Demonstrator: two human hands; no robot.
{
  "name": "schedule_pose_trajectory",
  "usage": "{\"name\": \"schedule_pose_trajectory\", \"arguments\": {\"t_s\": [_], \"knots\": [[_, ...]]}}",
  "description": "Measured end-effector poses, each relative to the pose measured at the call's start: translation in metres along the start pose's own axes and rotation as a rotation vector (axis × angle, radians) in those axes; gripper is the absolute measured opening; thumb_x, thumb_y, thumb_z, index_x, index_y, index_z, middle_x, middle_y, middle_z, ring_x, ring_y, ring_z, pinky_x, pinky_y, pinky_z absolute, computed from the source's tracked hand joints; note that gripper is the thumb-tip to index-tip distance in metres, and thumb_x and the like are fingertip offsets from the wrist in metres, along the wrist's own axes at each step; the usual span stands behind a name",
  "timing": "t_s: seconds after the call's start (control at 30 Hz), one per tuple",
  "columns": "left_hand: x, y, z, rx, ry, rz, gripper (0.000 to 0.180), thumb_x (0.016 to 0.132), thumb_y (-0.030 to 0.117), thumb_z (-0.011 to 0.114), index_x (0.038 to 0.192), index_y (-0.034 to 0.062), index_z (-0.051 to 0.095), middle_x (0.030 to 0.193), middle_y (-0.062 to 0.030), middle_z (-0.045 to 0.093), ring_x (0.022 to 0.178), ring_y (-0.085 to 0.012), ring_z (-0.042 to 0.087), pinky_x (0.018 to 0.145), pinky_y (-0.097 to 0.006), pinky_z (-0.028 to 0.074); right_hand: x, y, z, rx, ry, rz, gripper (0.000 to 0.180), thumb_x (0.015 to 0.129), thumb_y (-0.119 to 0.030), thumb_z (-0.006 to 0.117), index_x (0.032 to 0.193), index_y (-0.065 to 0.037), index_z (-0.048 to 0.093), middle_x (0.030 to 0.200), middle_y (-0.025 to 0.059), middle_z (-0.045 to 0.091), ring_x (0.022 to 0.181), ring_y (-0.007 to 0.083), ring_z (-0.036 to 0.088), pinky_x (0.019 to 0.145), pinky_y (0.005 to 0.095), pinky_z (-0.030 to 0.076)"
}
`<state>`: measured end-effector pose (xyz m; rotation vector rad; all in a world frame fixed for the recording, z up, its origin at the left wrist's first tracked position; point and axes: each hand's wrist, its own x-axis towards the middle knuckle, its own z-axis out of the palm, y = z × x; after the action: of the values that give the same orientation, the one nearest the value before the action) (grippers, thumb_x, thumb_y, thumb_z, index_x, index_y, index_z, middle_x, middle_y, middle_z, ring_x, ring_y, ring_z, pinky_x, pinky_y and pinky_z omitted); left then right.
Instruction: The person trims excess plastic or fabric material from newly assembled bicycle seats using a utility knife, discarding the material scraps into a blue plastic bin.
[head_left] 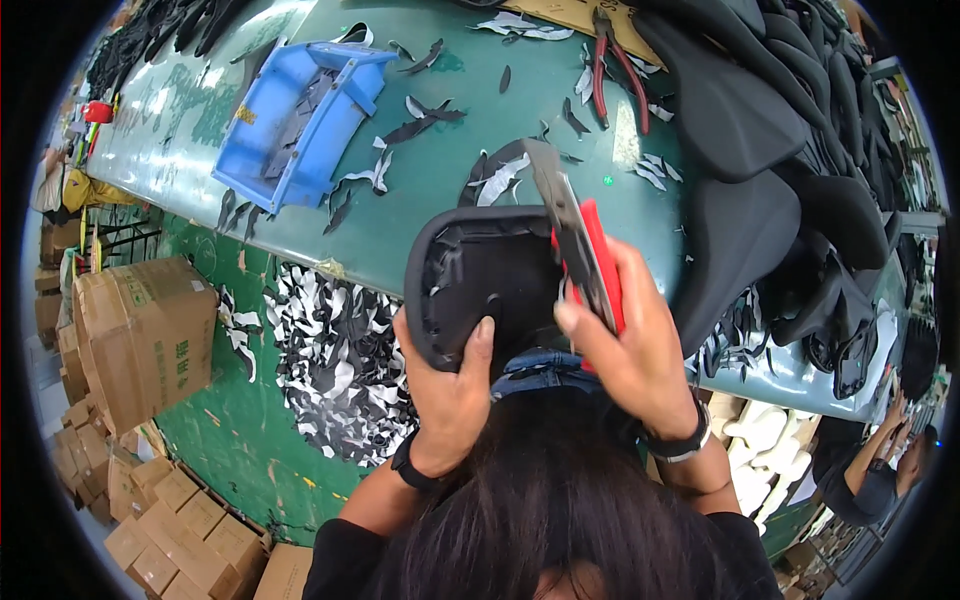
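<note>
My left hand (452,385) grips the near edge of a black padded seat part (480,275), held underside up over my lap, thumb pressed on its inner face. My right hand (625,345) is closed around a red-and-grey hand tool (580,245), a stapler-like tool whose grey nose points away from me and lies against the part's right rim. My dark hair fills the lower middle of the view.
A green workbench (420,190) carries a blue plastic bin (295,120), red-handled pliers (615,70), black and white offcuts, and a pile of black seat covers (790,170) at right. Offcuts heap on the green floor (340,360). Cardboard boxes (145,335) stand left. Another person sits at lower right (880,465).
</note>
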<state>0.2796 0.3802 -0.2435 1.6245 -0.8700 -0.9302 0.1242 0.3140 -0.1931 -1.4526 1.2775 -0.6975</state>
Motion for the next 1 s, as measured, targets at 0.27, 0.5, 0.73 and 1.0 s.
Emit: {"name": "schedule_pose_trajectory", "arguments": {"t_s": [0.27,0.5,0.73,1.0], "knots": [[0.029,0.017,-0.001,-0.459,-0.314,-0.237,0.046,0.092,0.008,0.062,0.133,-0.0007,0.044,0.122,-0.0077,0.057,0.111,-0.0181,0.054,0.100,-0.032,0.040,0.014,0.030,-0.010,1.659,-0.380,0.097,0.048,0.082,-0.004,0.056,0.128,0.001,0.041,0.079,0.0090,0.050,0.052,0.0140,0.049,0.047,0.0330,0.051],[0.030,0.023,0.010,-0.651,-0.307,-0.428,0.046,0.090,0.002,0.061,0.133,-0.0007,0.043,0.127,-0.0083,0.055,0.116,-0.0176,0.052,0.102,-0.032,0.039,0.037,0.042,-0.017,2.027,-0.269,-0.010,0.045,0.078,-0.006,0.049,0.122,-0.005,0.039,0.072,0.0080,0.044,0.050,0.0168,0.048,0.039,0.0345,0.050],[0.091,0.073,-0.128,0.187,-0.553,-0.235,0.062,0.078,0.002,0.072,0.132,-0.0027,0.042,0.120,-0.0135,0.060,0.110,-0.0193,0.059,0.095,-0.033,0.047,-0.034,0.039,-0.112,1.620,-0.107,0.013,0.032,0.086,-0.015,0.056,0.110,-0.006,0.038,0.065,0.0082,0.053,0.041,0.0162,0.050,0.035,0.0323,0.048],[0.219,0.117,-0.087,-0.181,-0.298,0.096,0.044,0.088,0.014,0.064,0.125,-0.0040,0.052,0.119,-0.0119,0.061,0.110,-0.0253,0.058,0.096,-0.037,0.046,0.009,0.003,-0.062,0.511,-0.020,0.300,0.048,0.086,0.001,0.062,0.124,-0.003,0.034,0.104,0.0180,0.063,0.074,0.0180,0.065,0.068,0.0310,0.055]]}}
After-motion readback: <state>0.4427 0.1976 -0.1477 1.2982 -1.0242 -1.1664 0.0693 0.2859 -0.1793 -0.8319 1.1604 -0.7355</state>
